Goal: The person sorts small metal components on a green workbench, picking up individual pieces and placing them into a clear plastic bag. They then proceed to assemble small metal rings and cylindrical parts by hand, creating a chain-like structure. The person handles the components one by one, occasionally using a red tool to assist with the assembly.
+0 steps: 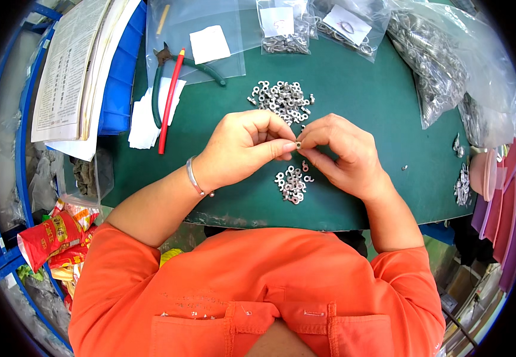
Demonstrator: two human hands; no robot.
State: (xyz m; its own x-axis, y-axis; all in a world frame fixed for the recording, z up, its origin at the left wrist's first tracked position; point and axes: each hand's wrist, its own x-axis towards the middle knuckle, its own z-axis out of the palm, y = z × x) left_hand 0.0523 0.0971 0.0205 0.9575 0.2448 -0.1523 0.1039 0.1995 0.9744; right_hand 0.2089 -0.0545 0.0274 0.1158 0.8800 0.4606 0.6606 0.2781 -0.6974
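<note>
My left hand (234,146), with a silver bangle (194,177) at the wrist, is closed in a pinch near the table's middle. Opposite it, my right hand (350,157) also pinches, and the fingertips of both meet at a small metal piece with a round hole (298,144). Fingers cover most of that piece. Beyond the hands lies a large pile of small silver hook-shaped pieces with holes (282,98). Closer to me is a smaller pile of similar pieces (294,185).
Green-handled cutters (158,89), a red pen (172,101) and paper slips lie at the left, beside a blue bin (121,89) with papers. Clear bags of metal parts (427,65) line the far right of the green table (353,208). A pink cup (483,172) stands at the right edge.
</note>
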